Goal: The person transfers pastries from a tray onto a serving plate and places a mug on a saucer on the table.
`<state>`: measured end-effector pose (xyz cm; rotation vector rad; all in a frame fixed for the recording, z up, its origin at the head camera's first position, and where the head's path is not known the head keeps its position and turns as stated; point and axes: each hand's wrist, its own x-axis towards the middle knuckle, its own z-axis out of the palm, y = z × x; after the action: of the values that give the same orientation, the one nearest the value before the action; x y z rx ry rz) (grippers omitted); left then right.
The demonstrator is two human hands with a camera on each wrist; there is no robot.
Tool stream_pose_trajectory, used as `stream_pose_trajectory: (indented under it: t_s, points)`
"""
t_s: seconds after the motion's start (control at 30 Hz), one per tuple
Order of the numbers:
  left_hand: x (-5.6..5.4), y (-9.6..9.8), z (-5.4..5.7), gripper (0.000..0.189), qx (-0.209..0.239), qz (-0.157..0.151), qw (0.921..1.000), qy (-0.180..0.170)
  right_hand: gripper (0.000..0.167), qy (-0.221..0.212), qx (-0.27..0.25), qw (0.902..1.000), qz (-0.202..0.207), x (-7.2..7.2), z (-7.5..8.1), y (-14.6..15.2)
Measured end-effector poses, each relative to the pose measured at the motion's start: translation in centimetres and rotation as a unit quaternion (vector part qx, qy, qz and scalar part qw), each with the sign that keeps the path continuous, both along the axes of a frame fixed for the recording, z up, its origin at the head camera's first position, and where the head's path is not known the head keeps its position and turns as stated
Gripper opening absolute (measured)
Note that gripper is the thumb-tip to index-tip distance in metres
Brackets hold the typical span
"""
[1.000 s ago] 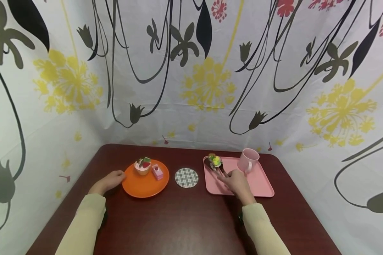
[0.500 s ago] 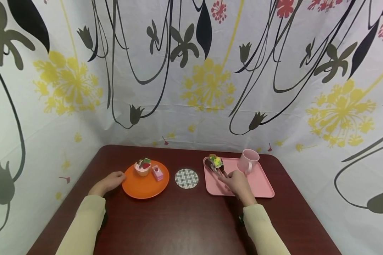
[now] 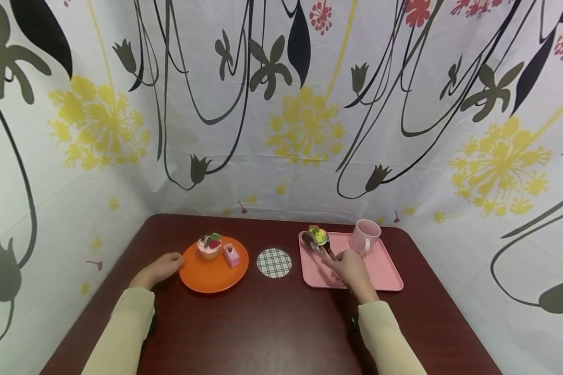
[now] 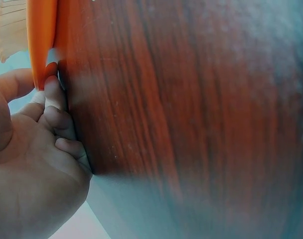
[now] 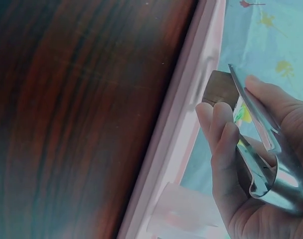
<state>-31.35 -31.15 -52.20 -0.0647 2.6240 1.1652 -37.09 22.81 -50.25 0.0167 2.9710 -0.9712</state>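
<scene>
The orange plate is pinched by the left hand; tongs are held by the right hand, thumb and fingers parted, around a yellow-topped dessert at a corner of the pink tray.

A round checked coaster lies mid-far on the red-brown bench; a pink mug stands far right. Flower-printed white cloth hangs far, left and right.
</scene>
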Motion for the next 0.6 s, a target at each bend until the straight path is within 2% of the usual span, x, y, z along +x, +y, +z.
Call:
stream_pose_trajectory:
  t_s: [0.3, 0.53, 0.6]
  points:
    - [0.2, 0.0, 0.0, 0.028, -0.001, 0.001, 1.0000, -0.003, 0.050, 0.007, 0.008, 0.9999, 0.002, 0.5, 0.6, 0.1]
    - [-0.4, -0.7, -0.5, 0.029, 0.009, -0.032, 0.9994, 0.001, 0.050, 0.017, 0.016, 0.9997, -0.001, 1.0, 0.9, 0.3]
    - [-0.3, -0.6, -0.3, 0.029, 0.008, -0.023, 0.9997, -0.001, 0.051, 0.019, 0.017, 0.9997, -0.001, 1.2, 1.0, 0.3]
